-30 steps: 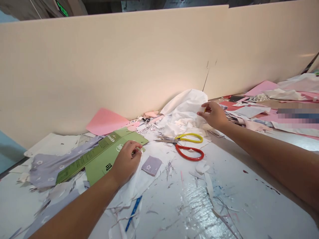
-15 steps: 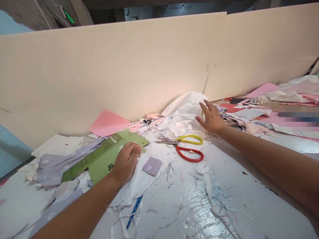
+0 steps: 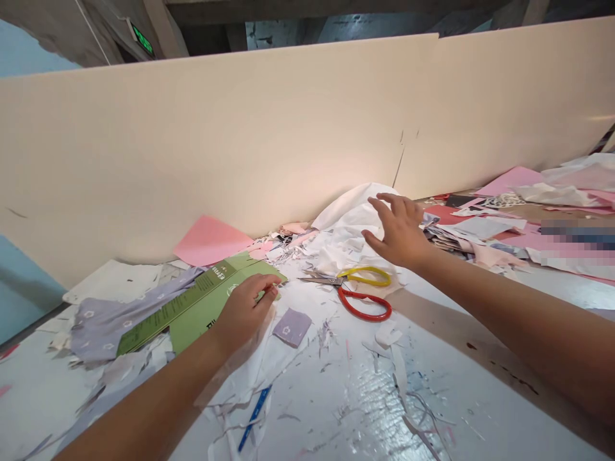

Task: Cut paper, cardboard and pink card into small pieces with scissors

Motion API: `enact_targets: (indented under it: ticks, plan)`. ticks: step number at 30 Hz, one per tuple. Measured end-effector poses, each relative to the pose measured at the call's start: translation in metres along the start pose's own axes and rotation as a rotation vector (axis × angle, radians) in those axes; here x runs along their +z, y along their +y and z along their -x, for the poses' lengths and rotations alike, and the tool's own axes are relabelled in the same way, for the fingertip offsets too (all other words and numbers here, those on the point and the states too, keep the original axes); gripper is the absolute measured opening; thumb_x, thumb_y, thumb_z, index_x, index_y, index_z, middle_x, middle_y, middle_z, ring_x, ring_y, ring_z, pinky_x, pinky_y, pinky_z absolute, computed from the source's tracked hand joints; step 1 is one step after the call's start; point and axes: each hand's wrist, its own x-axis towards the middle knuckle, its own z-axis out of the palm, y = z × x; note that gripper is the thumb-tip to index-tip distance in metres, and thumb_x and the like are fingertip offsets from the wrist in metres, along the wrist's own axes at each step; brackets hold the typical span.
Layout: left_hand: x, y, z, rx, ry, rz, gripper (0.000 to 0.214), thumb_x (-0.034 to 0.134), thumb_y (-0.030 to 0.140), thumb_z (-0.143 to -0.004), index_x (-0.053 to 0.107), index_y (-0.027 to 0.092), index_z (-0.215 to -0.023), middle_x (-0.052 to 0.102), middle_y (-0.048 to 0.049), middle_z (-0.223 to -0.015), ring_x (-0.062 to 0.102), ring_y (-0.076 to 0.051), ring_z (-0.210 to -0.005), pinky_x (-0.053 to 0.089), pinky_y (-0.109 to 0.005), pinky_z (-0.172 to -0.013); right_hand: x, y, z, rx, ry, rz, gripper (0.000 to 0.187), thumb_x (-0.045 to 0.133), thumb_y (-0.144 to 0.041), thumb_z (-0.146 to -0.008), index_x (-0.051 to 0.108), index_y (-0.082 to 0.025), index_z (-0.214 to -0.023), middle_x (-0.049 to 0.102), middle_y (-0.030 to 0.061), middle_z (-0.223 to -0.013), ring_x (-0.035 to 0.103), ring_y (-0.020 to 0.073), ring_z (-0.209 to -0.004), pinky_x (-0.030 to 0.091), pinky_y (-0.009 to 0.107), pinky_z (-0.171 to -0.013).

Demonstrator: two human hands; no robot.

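Note:
My left hand (image 3: pixel 250 304) has its fingers curled and the thumb tip close to them, over the right end of a green printed card (image 3: pixel 196 307). Whatever lies between those fingertips is too small to make out. My right hand (image 3: pixel 398 230) is raised with spread fingers and holds nothing, in front of a crumpled white sheet (image 3: pixel 343 224) against the panel. Between the hands lie scissors (image 3: pixel 339 282), blades slightly parted, with one yellow and one red handle loop. A small lilac fabric piece (image 3: pixel 292 327) with a flower print lies right of my left hand.
A cream panel (image 3: pixel 216 147) stands along the table's back. Pink paper (image 3: pixel 210 241) leans there, beside lilac flowered fabric (image 3: pixel 96 326). A blue pen-like stick (image 3: pixel 254 417) and thin strips lie near the front. Stacked scraps (image 3: pixel 461 240) and pink sheets (image 3: pixel 512 180) cover the right side.
My right hand has shifted left and slightly down, fingers still spread. My left hand has moved a little right, its thumb now apart from the curled forefinger. The view has tilted slightly upward.

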Motion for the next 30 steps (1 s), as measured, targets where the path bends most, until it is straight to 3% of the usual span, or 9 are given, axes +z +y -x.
enact_targets:
  ticks: [3,6,8,10,13,17,21,26,30]
  plan:
    - [-0.007,0.006,-0.003,0.012,-0.136,-0.054,0.026,0.038,0.035,-0.081,0.059,0.022,-0.076,0.06,-0.0026,-0.078,0.053,-0.017,-0.073,0.039,-0.028,-0.062,-0.014,-0.032,0.005,-0.11,-0.088,-0.106,0.049,0.045,-0.033,-0.076,0.04,-0.015,-0.121,0.041,0.0165,-0.121,0.031,0.0333,-0.112,0.023,0.049,-0.087]
    - [-0.01,0.008,-0.006,0.012,-0.199,-0.166,0.036,0.035,0.043,-0.082,0.052,0.021,-0.06,0.053,-0.0004,-0.061,0.048,-0.016,-0.058,0.034,-0.027,-0.052,-0.024,-0.071,0.02,-0.452,-0.379,-0.301,0.031,0.045,-0.025,-0.078,0.052,-0.019,-0.107,0.055,0.0101,-0.102,0.043,0.0259,-0.099,0.029,0.041,-0.082]
    - [-0.009,0.006,-0.007,0.037,-0.233,-0.226,0.037,0.034,0.044,-0.082,0.054,0.021,-0.061,0.051,-0.0006,-0.06,0.048,-0.016,-0.058,0.034,-0.027,-0.052,-0.026,-0.095,0.031,-0.639,-0.476,-0.356,0.029,0.045,-0.023,-0.078,0.055,-0.019,-0.105,0.058,0.0086,-0.097,0.045,0.0236,-0.095,0.03,0.039,-0.081]
    - [-0.008,0.004,-0.007,0.046,-0.252,-0.247,0.029,0.039,0.043,-0.08,0.061,0.024,-0.082,0.058,-0.0032,-0.077,0.054,-0.019,-0.072,0.039,-0.029,-0.061,-0.025,-0.113,0.037,-0.779,-0.532,-0.402,0.029,0.046,-0.022,-0.079,0.055,-0.018,-0.106,0.059,0.0078,-0.099,0.047,0.0211,-0.091,0.032,0.035,-0.078]
    - [-0.008,0.002,-0.003,0.02,-0.228,-0.243,0.044,0.046,0.038,-0.077,0.046,0.031,-0.12,0.054,-0.0067,-0.109,0.052,-0.024,-0.097,0.041,-0.033,-0.076,-0.019,-0.127,0.037,-0.896,-0.618,-0.411,0.024,0.048,-0.023,-0.079,0.058,-0.02,-0.101,0.061,0.0052,-0.095,0.05,0.019,-0.085,0.035,0.03,-0.068]
    - [-0.014,0.006,0.007,0.056,-0.165,-0.23,0.037,0.042,0.029,-0.079,0.048,0.027,-0.116,0.051,-0.0065,-0.114,0.046,-0.023,-0.107,0.038,-0.036,-0.086,-0.009,-0.126,0.026,-0.944,-0.645,-0.366,0.017,0.046,-0.021,-0.08,0.062,-0.019,-0.086,0.063,0.003,-0.084,0.053,0.017,-0.074,0.033,0.029,-0.059]
    - [-0.018,0.01,0.022,0.119,-0.114,-0.208,0.025,0.038,0.017,-0.079,0.053,0.022,-0.098,0.054,-0.0067,-0.104,0.049,-0.02,-0.1,0.038,-0.034,-0.086,-0.003,-0.122,0.024,-0.849,-0.649,-0.433,0.016,0.046,-0.023,-0.078,0.061,-0.019,-0.082,0.062,0.0011,-0.084,0.054,0.0157,-0.073,0.033,0.027,-0.056]
    - [-0.007,0.015,0.045,0.097,-0.252,-0.17,0.026,0.037,0.014,-0.078,0.055,0.023,-0.094,0.056,-0.0067,-0.1,0.051,-0.02,-0.095,0.042,-0.034,-0.082,-0.004,-0.12,0.029,-0.793,-0.714,-0.478,0.016,0.055,-0.03,-0.07,0.061,-0.02,-0.08,0.06,0.0015,-0.087,0.053,0.0146,-0.067,0.032,0.025,-0.052]
    - [0.004,0.014,0.058,0.07,-0.268,-0.155,0.034,0.04,0.016,-0.077,0.052,0.022,-0.108,0.054,-0.0081,-0.107,0.049,-0.022,-0.099,0.04,-0.038,-0.086,0.0,-0.118,0.038,-0.82,-0.644,-0.492,0.02,0.043,-0.026,-0.082,0.06,-0.02,-0.09,0.06,0.0039,-0.089,0.055,0.0154,-0.075,0.035,0.026,-0.06]
